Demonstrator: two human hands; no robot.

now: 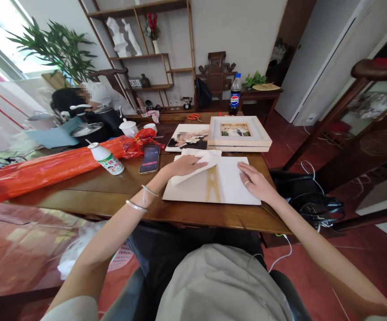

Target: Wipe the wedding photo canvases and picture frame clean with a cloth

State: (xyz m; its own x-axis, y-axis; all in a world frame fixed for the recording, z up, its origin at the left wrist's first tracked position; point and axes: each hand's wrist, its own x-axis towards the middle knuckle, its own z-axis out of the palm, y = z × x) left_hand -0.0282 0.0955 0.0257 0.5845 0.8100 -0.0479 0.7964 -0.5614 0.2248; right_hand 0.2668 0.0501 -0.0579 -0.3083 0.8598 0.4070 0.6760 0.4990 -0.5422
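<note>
A flat white board (235, 187), perhaps an album cover, lies on the wooden table (140, 196) in front of me. A gold A-shaped mark (212, 186) shows on its middle. My left hand (188, 165) presses down on a folded white cloth (210, 156) over the board's upper left part, its fingers on the cloth. At the board's right edge rests my right hand (252, 180), fingers stretched out and holding nothing. Just behind the board are a photo panel (183, 140) and a pale frame (263, 138) stacked on another, with a small picture inside.
A phone (150, 158), a white bottle (106, 158) and a long red plastic-wrapped bundle (63, 158) lie or stand left. Orange-handled scissors (194, 117) and a cola bottle (235, 96) are at the back. Another person (103, 93) is at the far left.
</note>
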